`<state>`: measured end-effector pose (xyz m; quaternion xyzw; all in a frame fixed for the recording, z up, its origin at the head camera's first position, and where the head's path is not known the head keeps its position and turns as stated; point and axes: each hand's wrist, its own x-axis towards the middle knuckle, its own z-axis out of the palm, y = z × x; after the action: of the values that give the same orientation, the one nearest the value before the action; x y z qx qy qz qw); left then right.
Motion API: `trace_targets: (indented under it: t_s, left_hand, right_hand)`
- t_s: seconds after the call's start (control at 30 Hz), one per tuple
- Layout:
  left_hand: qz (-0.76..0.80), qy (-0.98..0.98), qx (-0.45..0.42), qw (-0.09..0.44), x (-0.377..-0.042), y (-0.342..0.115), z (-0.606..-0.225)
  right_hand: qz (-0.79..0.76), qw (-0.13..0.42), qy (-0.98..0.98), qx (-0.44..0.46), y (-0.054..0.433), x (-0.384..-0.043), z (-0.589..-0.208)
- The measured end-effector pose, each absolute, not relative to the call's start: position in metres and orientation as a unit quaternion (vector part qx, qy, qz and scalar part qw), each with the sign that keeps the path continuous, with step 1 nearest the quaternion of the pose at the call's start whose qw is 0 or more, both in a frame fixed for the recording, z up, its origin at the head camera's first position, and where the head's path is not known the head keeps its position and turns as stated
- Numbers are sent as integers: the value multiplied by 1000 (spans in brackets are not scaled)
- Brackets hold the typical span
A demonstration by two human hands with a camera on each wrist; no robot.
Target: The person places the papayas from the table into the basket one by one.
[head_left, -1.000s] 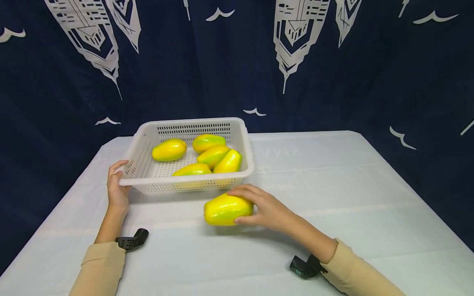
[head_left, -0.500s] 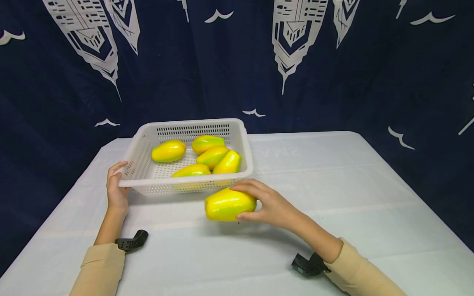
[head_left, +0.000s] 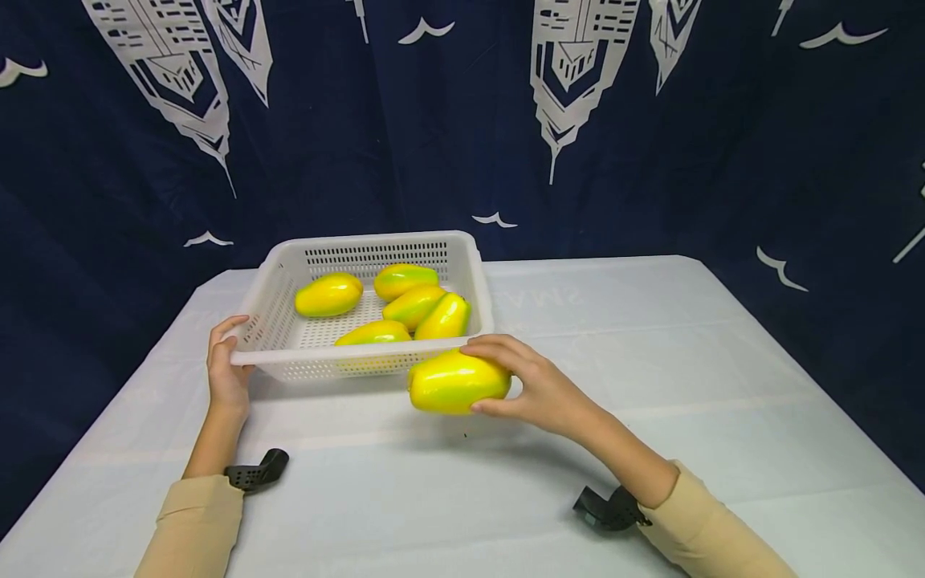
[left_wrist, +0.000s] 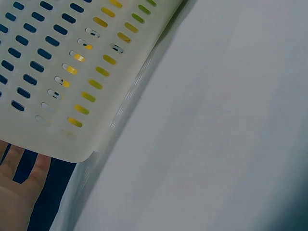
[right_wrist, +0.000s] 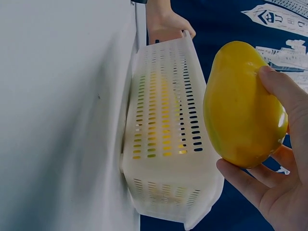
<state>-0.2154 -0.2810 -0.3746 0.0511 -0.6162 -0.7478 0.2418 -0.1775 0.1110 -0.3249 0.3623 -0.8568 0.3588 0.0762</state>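
A yellow papaya (head_left: 459,384) with a green tinge is held in my right hand (head_left: 538,385), thumb on the near side and fingers over the top. It is raised above the table, in front of the basket's right front corner. The right wrist view shows the papaya (right_wrist: 245,106) whole between thumb and fingers. My left hand (head_left: 230,365) grips the white plastic basket (head_left: 289,355) by its left front corner, partly hidden by the rim. Several more papayas lie inside, one of them, a yellow papaya (head_left: 328,295), apart on the left and the others grouped at the right.
A white cloth covers the table (head_left: 636,361), which ends at a dark blue curtain (head_left: 462,120) with white printed shapes behind the basket. Each wrist wears a black camera, the left camera (head_left: 258,471) and the right camera (head_left: 610,510).
My right hand has lifted the papaya higher and moved it slightly right, toward the basket's front rim. My left hand and the basket have stayed in place.
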Motion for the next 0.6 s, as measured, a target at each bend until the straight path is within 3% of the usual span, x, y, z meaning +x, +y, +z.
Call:
trace_targets:
  t_s: [0.6]
  left_hand:
    - [-756, -607, 44, 241, -216, -281, -375]
  right_hand:
    - [366, 108, -853, 355, 117, -183, -321]
